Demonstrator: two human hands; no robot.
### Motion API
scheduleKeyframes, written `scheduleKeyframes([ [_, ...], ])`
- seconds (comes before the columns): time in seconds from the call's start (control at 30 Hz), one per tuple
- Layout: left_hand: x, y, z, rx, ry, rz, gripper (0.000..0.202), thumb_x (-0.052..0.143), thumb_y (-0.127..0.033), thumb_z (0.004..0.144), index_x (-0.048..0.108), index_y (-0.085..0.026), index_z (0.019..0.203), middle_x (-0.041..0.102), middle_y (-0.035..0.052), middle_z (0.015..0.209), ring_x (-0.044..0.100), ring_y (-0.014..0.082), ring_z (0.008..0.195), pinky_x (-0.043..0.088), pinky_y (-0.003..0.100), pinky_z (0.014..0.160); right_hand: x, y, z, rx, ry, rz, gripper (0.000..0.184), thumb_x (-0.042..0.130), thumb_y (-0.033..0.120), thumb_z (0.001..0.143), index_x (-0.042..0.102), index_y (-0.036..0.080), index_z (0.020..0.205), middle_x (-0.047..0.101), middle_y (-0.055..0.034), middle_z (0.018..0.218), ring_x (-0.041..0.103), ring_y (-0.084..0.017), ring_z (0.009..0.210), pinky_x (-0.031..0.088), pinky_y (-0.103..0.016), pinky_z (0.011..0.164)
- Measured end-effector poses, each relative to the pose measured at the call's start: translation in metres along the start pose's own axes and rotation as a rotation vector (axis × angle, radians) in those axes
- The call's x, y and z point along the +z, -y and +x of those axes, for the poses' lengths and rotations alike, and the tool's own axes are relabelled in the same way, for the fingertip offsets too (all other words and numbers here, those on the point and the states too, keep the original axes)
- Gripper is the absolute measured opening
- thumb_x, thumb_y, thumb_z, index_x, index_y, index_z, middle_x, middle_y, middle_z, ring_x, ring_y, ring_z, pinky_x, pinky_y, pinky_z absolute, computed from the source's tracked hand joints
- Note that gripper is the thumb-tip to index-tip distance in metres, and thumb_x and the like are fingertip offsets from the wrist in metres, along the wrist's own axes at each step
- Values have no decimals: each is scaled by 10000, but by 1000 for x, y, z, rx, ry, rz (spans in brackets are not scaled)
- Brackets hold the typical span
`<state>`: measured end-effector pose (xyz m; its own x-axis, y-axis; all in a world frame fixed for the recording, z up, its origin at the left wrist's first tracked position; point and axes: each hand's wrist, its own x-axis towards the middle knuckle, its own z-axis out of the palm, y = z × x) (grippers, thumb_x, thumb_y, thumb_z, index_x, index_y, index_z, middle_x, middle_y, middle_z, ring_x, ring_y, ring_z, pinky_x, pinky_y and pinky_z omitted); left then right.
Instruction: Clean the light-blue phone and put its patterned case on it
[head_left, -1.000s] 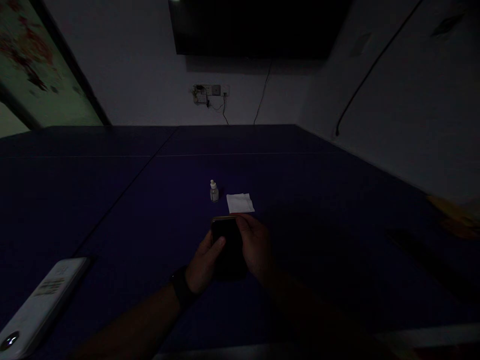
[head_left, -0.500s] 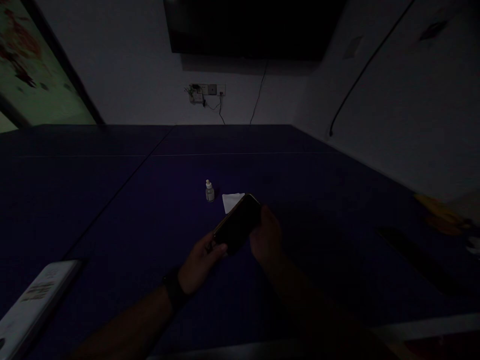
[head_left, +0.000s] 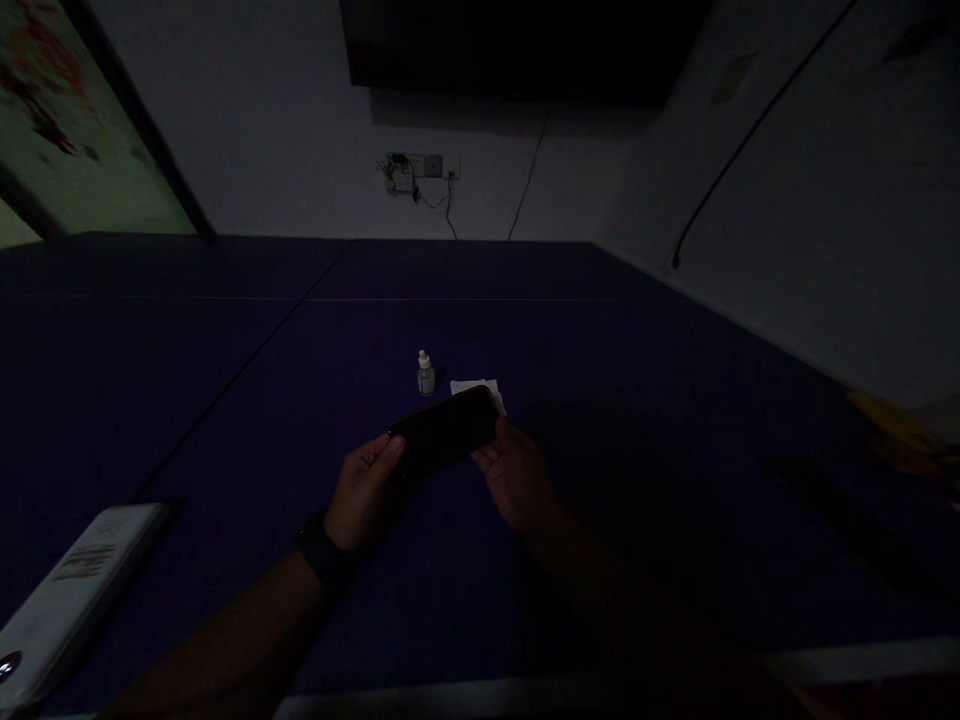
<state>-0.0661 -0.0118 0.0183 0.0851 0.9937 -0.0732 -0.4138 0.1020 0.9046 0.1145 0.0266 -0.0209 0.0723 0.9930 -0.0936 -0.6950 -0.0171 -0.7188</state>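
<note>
A dark smartphone [head_left: 448,432] is held sideways above the blue table, its dark face towards me. My left hand [head_left: 365,490] grips its left end, the thumb on the front edge. At the other end, my right hand [head_left: 517,472] holds the lower right corner, the thumb at the edge and the fingers partly behind and beneath. Just past the phone lies a white cloth or tissue [head_left: 480,385], partly covered from view by it. A small clear bottle with a white dropper-like top [head_left: 426,375] stands upright to the left of the cloth.
A white box-like object [head_left: 82,590] lies at the table's left front. Yellow items [head_left: 896,420] and a dark flat object [head_left: 832,510] are at the right, dim. Beyond the blue table [head_left: 247,420], a screen [head_left: 525,50] hangs above wall sockets [head_left: 424,167].
The phone has turned from a steep slant to nearly level. My left hand has moved left and slightly up, and the right hand's fingers now show below the phone. The view has shifted slightly.
</note>
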Motion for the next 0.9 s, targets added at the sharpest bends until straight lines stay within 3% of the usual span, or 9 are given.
scheduleKeyframes([
  [0.23, -4, -3, 1, 0, -9, 46, 395, 781, -496, 813, 785, -139, 983, 777, 93, 876, 678, 173, 699, 498, 271, 673, -8, -4, 3, 25, 10, -44, 299, 829, 426, 785, 713, 202, 945, 783, -80, 973, 740, -272, 985, 563, -497, 950],
  [0.4, -9, -11, 0, 65, 36, 200, 415, 753, -479, 838, 779, -146, 1085, 785, 96, 953, 691, 203, 783, 522, 294, 739, -13, 0, 8, 18, 20, -127, 279, 821, 447, 767, 711, 244, 924, 775, -40, 996, 722, -250, 1012, 579, -438, 926],
  [0.57, -15, -26, -5, 259, 123, 604, 375, 661, -471, 909, 775, -195, 1137, 782, 80, 1066, 702, 265, 1013, 526, 338, 901, -10, 12, 7, -41, 102, -302, 395, 806, 511, 775, 755, 224, 1042, 762, -70, 1077, 692, -251, 1056, 569, -397, 908],
  [0.73, -14, -37, -12, 587, 84, 977, 302, 569, -371, 973, 752, -194, 1134, 779, 82, 1060, 717, 228, 945, 527, 302, 859, -4, 28, 4, -123, 217, -502, 361, 844, 460, 753, 778, 260, 1046, 776, -49, 1067, 697, -240, 1046, 501, -418, 1016],
  [0.9, -2, -47, -26, 840, 131, 1183, 272, 566, -319, 995, 706, -162, 1167, 772, 91, 1046, 699, 199, 918, 518, 301, 845, 10, 48, -12, -270, 337, -657, 302, 874, 289, 723, 802, 284, 1016, 736, -35, 1234, 598, -254, 1254, 343, -408, 1177],
])
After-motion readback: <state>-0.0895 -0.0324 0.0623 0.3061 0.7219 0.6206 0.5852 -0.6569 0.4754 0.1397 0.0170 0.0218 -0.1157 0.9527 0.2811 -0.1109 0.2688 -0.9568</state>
